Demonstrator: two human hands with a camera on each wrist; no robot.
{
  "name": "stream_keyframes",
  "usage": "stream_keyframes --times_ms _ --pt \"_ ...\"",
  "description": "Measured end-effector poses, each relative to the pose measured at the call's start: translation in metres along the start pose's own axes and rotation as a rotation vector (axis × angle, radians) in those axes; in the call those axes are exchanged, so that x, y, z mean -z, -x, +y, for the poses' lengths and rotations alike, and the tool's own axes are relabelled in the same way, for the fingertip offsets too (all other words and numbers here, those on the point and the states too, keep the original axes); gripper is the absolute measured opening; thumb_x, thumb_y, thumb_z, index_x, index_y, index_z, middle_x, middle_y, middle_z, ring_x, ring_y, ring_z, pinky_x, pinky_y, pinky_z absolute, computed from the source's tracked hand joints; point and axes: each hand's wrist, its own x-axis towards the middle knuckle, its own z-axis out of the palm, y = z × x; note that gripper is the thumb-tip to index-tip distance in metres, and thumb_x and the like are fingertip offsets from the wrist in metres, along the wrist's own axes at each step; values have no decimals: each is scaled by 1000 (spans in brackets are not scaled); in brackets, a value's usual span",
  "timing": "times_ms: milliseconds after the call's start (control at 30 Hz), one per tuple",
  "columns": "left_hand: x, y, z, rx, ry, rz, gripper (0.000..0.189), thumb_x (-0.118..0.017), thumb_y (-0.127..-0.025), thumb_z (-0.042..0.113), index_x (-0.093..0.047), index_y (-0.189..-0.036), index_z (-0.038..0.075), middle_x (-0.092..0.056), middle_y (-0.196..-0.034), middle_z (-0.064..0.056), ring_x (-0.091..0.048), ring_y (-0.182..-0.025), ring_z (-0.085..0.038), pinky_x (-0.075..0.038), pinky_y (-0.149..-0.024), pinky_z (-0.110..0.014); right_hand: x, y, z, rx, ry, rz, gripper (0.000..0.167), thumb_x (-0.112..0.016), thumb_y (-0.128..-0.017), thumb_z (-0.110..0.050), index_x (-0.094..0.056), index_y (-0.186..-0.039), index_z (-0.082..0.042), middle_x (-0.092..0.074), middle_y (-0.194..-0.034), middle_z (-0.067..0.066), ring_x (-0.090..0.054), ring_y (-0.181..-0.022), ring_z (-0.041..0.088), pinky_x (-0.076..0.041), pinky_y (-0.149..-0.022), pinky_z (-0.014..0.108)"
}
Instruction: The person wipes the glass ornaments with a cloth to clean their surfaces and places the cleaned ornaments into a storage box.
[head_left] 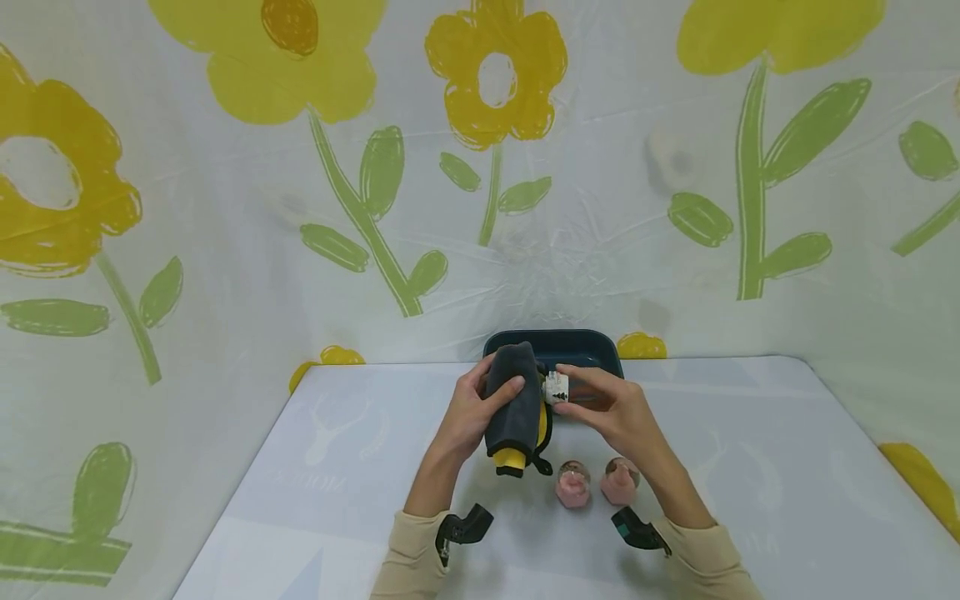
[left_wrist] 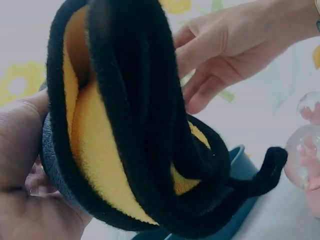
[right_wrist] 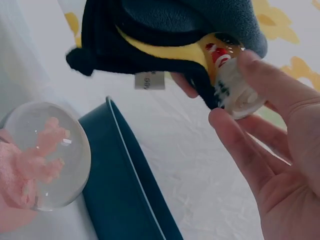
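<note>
A folded cloth (head_left: 512, 408), dark grey outside and yellow inside with black edging and a loop, is gripped by my left hand (head_left: 467, 419). The thumb lies across its front in the head view. My right hand (head_left: 621, 410) pinches a small snow globe (right_wrist: 239, 95) by its white base, which has dark tree shapes. Part of its clear dome, with something red inside, shows at the cloth's fold in the right wrist view; the cloth hides the rest. From the left wrist, the cloth (left_wrist: 105, 160) gapes along its yellow lining and covers the globe.
Two snow globes with pink bases, one on the left (head_left: 573, 486) and one on the right (head_left: 620, 482), stand on the white table (head_left: 337, 500) nearer me. Behind my hands is a dark teal tray (head_left: 581, 343) at the table's back edge, before a flower-printed curtain (head_left: 600, 208).
</note>
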Motion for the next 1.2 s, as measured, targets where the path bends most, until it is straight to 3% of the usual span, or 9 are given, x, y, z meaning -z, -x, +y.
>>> stream_keyframes --times_ms 100,233,600,833,1033,1200 --pt "0 0 0 17 -15 7 47 -68 -93 25 -54 -138 23 -64 -115 -15 -69 -93 -19 -59 -79 -32 0 -1 -3 42 -1 -4 54 -77 -78 3 -62 -129 -2 -66 -125 15 -72 -95 24 -59 -75 27" --pt "-1 0 0 36 -29 16 46 -68 -93 25 -55 -137 24 -64 -115 -15 -68 -94 -20 -58 -81 -33 1 -2 -18 37 22 -2 53 -76 -76 9 -62 -126 3 -66 -123 19 -71 -92 27 -60 -75 31" --pt "-3 0 3 29 -91 21 49 -69 -93 25 -52 -139 26 -65 -120 -14 -67 -98 -20 -57 -86 -35 3 -4 -34 35 40 6 52 -76 -77 8 -62 -126 2 -67 -122 18 -71 -92 27 -59 -76 28" --pt "-3 2 2 22 -104 17 48 -68 -93 24 -53 -138 28 -65 -120 -13 -66 -98 -20 -57 -86 -35 0 -1 -13 36 69 10 55 -78 -76 6 -62 -128 0 -67 -123 18 -72 -92 22 -60 -73 29" --pt "-3 1 -1 -16 -97 -25 51 -70 -92 25 -51 -140 31 -64 -121 -13 -66 -100 -21 -57 -84 -34 1 2 4 -9 73 8 56 -77 -81 -5 -60 -134 -12 -69 -125 10 -73 -94 15 -58 -75 22" --pt "-3 0 0 -28 -83 -34 53 -70 -91 26 -51 -140 31 -64 -121 -12 -66 -101 -20 -57 -84 -34 2 2 6 -39 109 20 48 -75 -86 -11 -62 -132 -11 -74 -104 5 -68 -80 5 -57 -71 18"
